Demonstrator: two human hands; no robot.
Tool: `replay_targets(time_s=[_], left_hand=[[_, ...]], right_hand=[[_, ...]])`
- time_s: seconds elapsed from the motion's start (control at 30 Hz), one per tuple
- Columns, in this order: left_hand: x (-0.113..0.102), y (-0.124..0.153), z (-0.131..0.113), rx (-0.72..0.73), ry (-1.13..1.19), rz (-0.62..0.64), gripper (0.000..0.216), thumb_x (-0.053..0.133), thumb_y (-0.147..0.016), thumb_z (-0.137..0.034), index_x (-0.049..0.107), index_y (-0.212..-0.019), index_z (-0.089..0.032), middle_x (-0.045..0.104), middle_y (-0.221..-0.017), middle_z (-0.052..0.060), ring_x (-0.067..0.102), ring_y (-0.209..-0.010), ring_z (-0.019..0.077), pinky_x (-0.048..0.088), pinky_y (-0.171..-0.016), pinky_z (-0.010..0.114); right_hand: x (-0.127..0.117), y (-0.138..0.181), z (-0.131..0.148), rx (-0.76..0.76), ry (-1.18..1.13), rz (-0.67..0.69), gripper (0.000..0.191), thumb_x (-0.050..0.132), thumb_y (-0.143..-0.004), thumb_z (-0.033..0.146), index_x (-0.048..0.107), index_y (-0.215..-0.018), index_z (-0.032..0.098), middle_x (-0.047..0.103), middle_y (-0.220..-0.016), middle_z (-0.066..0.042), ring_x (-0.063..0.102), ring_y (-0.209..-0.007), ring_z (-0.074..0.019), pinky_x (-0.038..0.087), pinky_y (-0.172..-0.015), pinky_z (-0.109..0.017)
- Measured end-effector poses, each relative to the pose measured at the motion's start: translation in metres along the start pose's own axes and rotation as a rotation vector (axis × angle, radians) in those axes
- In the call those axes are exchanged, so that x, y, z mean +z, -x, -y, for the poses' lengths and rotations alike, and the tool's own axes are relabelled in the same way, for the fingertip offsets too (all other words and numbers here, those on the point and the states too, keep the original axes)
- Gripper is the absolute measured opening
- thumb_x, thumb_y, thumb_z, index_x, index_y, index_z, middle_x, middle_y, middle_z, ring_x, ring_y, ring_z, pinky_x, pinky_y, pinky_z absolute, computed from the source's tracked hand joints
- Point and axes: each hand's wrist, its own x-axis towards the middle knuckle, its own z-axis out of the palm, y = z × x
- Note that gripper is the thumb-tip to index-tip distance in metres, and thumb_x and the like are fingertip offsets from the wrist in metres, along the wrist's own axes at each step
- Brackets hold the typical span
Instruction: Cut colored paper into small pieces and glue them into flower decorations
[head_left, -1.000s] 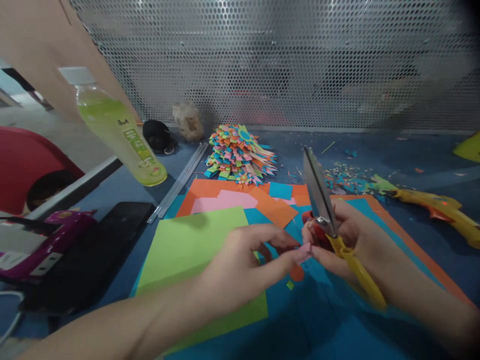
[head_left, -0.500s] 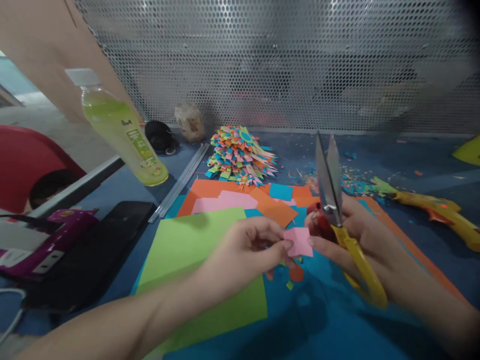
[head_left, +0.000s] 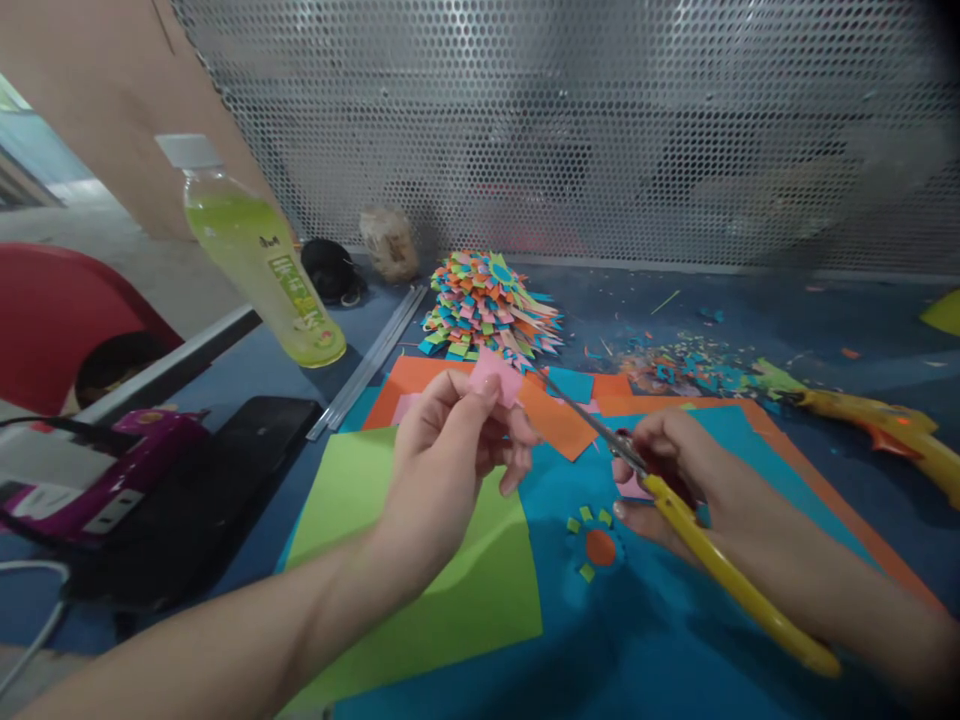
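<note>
My left hand (head_left: 450,455) is raised over the paper sheets and pinches a small pink paper piece (head_left: 497,374) between thumb and fingers. My right hand (head_left: 679,475) grips yellow-handled scissors (head_left: 697,535), their thin blades pointing left and up toward the pink piece. Another bit of pink paper (head_left: 636,488) shows under the right fingers. On the blue sheet (head_left: 645,620) below lies a small orange disc ringed by green bits (head_left: 598,545). A lime green sheet (head_left: 420,560) lies under my left wrist.
A pile of multicoloured paper pieces (head_left: 487,305) sits behind orange sheets (head_left: 555,415). A green drink bottle (head_left: 259,260) stands at left, near a black device (head_left: 202,480) and a purple gadget (head_left: 112,475). A yellow glue gun (head_left: 877,425) lies at right. Paper scraps (head_left: 690,365) litter the table. Perforated metal panel (head_left: 570,120) behind.
My left hand lifted the pink piece up and away from the right hand. The scissors swung down from upright to pointing left. The orange disc with green bits is now uncovered.
</note>
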Motion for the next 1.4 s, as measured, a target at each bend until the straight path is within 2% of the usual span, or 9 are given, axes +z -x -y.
replay_targets(time_s=[0.1, 0.3, 0.43, 0.63, 0.97, 1.4], left_hand=[[0.001, 0.0, 0.001, -0.007, -0.007, 0.016, 0.023, 0.047, -0.087, -0.017, 0.046, -0.064, -0.018, 0.062, -0.053, -0.003, 0.052, -0.039, 0.0075, 0.038, -0.034, 0.016], [0.002, 0.004, 0.006, -0.012, -0.047, 0.133, 0.016, 0.052, -0.083, -0.014, 0.048, -0.068, -0.017, 0.067, -0.059, -0.001, 0.057, -0.043, 0.0087, 0.04, -0.035, 0.016], [0.001, 0.006, 0.007, 0.004, -0.077, 0.198, 0.012, 0.052, -0.086, -0.017, 0.052, -0.074, -0.016, 0.068, -0.063, 0.001, 0.058, -0.044, 0.0082, 0.041, -0.037, 0.016], [0.001, 0.008, 0.003, 0.021, -0.127, 0.168, 0.02, 0.055, -0.086, -0.023, 0.048, -0.068, -0.017, 0.063, -0.054, -0.002, 0.056, -0.043, 0.0082, 0.039, -0.036, 0.016], [0.002, 0.01, 0.003, 0.03, -0.21, 0.137, 0.018, 0.056, -0.083, -0.022, 0.05, -0.066, -0.018, 0.06, -0.052, -0.003, 0.053, -0.042, 0.0077, 0.039, -0.037, 0.017], [0.002, 0.012, 0.002, 0.064, -0.24, 0.18, 0.019, 0.054, -0.085, -0.019, 0.05, -0.066, -0.018, 0.059, -0.054, -0.003, 0.054, -0.046, 0.0083, 0.04, -0.04, 0.018]], right_hand=[[0.001, 0.002, 0.001, -0.02, 0.047, 0.031, 0.029, 0.058, -0.078, 0.041, 0.038, -0.089, 0.023, 0.052, -0.085, -0.001, 0.052, -0.077, -0.0185, 0.047, -0.062, -0.031], [0.001, 0.002, 0.006, 0.012, -0.109, 0.091, 0.035, 0.068, -0.073, 0.041, 0.04, -0.081, 0.023, 0.047, -0.08, 0.002, 0.051, -0.075, -0.0146, 0.047, -0.064, -0.025], [-0.003, 0.003, 0.007, 0.019, -0.088, 0.104, 0.033, 0.065, -0.075, 0.043, 0.04, -0.08, 0.023, 0.042, -0.074, 0.004, 0.043, -0.065, -0.0126, 0.041, -0.055, -0.024], [-0.006, 0.002, 0.003, 0.013, -0.048, 0.116, 0.03, 0.063, -0.078, 0.043, 0.041, -0.082, 0.023, 0.042, -0.07, 0.005, 0.04, -0.062, -0.013, 0.038, -0.054, -0.026], [-0.007, 0.004, 0.001, 0.008, -0.019, 0.162, 0.028, 0.063, -0.078, 0.042, 0.041, -0.085, 0.025, 0.05, -0.079, 0.001, 0.05, -0.068, -0.0168, 0.04, -0.057, -0.031], [-0.006, 0.005, -0.004, -0.034, -0.037, 0.142, 0.022, 0.062, -0.08, 0.036, 0.044, -0.085, 0.024, 0.052, -0.076, 0.002, 0.053, -0.067, -0.0149, 0.045, -0.058, -0.029]])
